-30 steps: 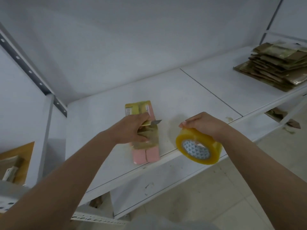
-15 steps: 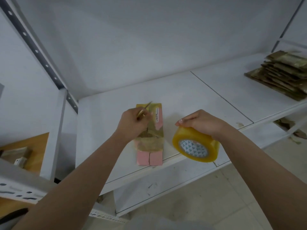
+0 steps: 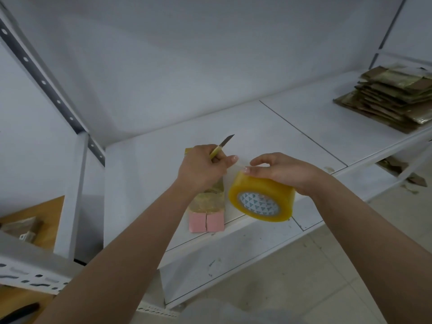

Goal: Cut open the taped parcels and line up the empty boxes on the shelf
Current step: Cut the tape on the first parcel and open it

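Gripping a yellow-handled utility knife [image 3: 221, 147], the left hand [image 3: 202, 170] curls its fingers round the handle; blade bare, pointing up and away. This hand hides the far part of the one taped parcel [image 3: 207, 210], which lies flat on the white shelf [image 3: 145, 183] near its front edge, pink end flaps toward the camera. The right hand [image 3: 286, 171] grasps one roll of yellowish packing tape [image 3: 261, 198] from above, just right of the parcel. One stack of flattened cardboard boxes [image 3: 392, 101] sits well apart at far right, cut off by the frame; count not readable.
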Demonstrator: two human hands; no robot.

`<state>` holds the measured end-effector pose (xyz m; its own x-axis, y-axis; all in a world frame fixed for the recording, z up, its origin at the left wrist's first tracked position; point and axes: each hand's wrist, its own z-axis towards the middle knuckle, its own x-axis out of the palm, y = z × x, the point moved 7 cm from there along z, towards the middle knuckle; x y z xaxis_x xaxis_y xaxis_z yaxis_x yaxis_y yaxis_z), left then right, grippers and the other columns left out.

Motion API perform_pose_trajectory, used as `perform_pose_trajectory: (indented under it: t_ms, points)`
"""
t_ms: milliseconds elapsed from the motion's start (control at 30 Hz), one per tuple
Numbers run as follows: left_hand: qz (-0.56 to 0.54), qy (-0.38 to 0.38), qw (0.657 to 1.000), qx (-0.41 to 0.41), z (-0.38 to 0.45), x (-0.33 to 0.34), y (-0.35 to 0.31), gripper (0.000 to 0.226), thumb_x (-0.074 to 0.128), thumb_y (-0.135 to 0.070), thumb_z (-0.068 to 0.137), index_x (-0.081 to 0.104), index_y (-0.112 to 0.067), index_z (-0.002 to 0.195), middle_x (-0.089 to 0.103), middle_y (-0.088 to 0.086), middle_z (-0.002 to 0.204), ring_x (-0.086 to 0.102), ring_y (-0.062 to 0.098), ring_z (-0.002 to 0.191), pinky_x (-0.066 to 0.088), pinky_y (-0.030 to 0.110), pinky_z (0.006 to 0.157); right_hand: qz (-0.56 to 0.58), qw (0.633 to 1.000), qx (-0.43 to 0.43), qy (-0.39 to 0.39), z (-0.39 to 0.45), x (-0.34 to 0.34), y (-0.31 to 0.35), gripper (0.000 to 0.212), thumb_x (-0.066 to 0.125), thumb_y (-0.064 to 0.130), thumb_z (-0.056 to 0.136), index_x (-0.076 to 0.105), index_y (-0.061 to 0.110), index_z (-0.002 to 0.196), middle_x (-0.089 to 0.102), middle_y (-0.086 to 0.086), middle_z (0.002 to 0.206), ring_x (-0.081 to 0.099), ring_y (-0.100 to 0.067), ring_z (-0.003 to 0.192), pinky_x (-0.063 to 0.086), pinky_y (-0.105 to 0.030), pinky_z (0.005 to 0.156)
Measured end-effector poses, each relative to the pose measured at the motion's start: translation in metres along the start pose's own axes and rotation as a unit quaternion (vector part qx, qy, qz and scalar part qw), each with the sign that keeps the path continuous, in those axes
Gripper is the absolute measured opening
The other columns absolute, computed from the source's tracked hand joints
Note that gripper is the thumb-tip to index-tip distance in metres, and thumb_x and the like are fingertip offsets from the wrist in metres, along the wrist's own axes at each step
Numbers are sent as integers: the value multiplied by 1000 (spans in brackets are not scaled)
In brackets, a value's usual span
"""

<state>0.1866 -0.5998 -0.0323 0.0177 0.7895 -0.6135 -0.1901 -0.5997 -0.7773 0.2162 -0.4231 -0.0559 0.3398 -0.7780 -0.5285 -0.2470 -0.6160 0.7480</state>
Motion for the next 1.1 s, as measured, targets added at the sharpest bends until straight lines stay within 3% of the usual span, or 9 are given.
perform_pose_trajectory:
  t_ms: [100,167,233,433,533,633,867,933,1100]
  points:
    - [21,-36,999,-27,-3,-18,9,34,70,-36,87,56,-17,63,58,-11,49,53,6,53,48,32,63,62,998,-32,7,-7,-9,2,71,64,67,57,65,23,112,71,-1,99,69,-17,83,53,-28,67]
    - [17,-48,997,-54,-8,-25,21,33,70,-35,87,62,-7,72,67,7,66,60,20,63,52,42,71,97,994,-40,7,-8,-18,4,65,63,65,58,67,20,105,73,-4,89,71,-18,75,55,-29,65]
    - [18,-61,996,-66,-14,-28,29,33,69,-36,87,62,-8,72,69,14,77,62,26,69,53,42,73,110,993,-41,14,-5,-20,5,60,65,61,59,67,19,101,73,-6,89,70,-22,77,57,-33,68]
    - [26,-93,991,-93,-34,-42,49,35,68,-39,87,54,-18,63,56,-3,59,51,14,55,41,28,57,110,989,-72,60,5,-4,15,51,72,57,57,70,20,93,73,-4,92,69,-25,90,55,-36,77]
    - [27,-121,987,-99,-43,-56,58,35,67,-42,88,62,-12,71,67,4,68,60,23,62,48,38,61,79,992,-70,65,7,-1,15,63,72,58,55,69,14,99,73,-5,88,69,-24,82,55,-36,72]
    - [30,-148,981,-118,-49,-76,69,36,64,-47,89,67,-14,75,67,-6,64,61,14,62,50,34,66,17,997,-55,52,6,-8,10,73,71,65,51,69,13,102,73,-6,83,69,-20,67,54,-32,63]
    - [81,-146,973,-161,-64,-63,103,39,57,-48,93,65,-12,82,66,-8,66,61,11,70,43,25,60,-160,987,-27,-9,18,0,11,56,64,66,77,63,18,105,57,6,91,55,-8,76,39,-24,59]
    - [85,-149,972,-162,-63,-64,108,39,56,-49,93,65,-12,82,65,-8,66,60,10,69,41,24,59,-171,985,-22,-11,24,5,10,54,64,64,80,63,16,104,57,4,90,54,-9,77,42,-26,62]
    - [84,-151,969,-176,-58,-60,121,39,56,-51,92,65,-15,81,66,-9,67,61,10,69,41,25,58,-241,970,15,-33,39,10,4,51,65,67,78,63,19,97,63,-1,92,62,-22,87,52,-44,88]
